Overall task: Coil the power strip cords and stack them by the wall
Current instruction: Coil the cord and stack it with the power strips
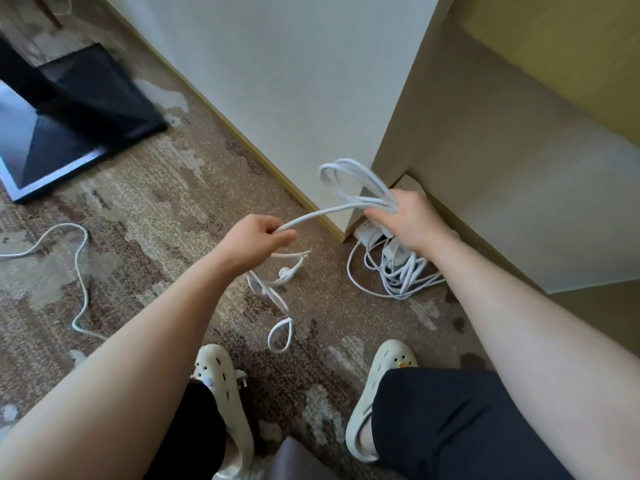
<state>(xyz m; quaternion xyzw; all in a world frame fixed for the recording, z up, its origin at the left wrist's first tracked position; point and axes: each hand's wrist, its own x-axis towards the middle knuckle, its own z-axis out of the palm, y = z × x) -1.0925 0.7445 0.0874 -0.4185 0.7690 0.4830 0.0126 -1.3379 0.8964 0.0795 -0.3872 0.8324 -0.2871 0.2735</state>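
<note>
1. White, round power cord (313, 214) spans between both hands above the patterned carpet (145, 209); its gathered loops (349, 178) stand up from the right hand (414, 220), close to the wall corner (346, 133).
2. Right hand: fingers curled round the bunched loops, gripping them where the turns cross.
3. Left hand (258, 242): fingers and thumb pinch the free run of the same cord, which then drops to the floor in slack bends (277, 296) between the two cream clogs (225, 393).
4. Finished stock: a power strip (369, 230) and a heap of coiled cord (398, 275) lie on the carpet at the foot of the wall, partly hidden behind the right hand.
5. Another white cord (78, 271) trails uncoiled at far left, well apart from the stack; a black stand base (69, 116) sits beyond it.
6. Handling, as judged: the cord looks light, smooth and springy, so loops will tend to fan open unless clamped at their crossing; the feeding hand should slide loosely along the run, and the heavier strip body is best lifted by its casing.
</note>
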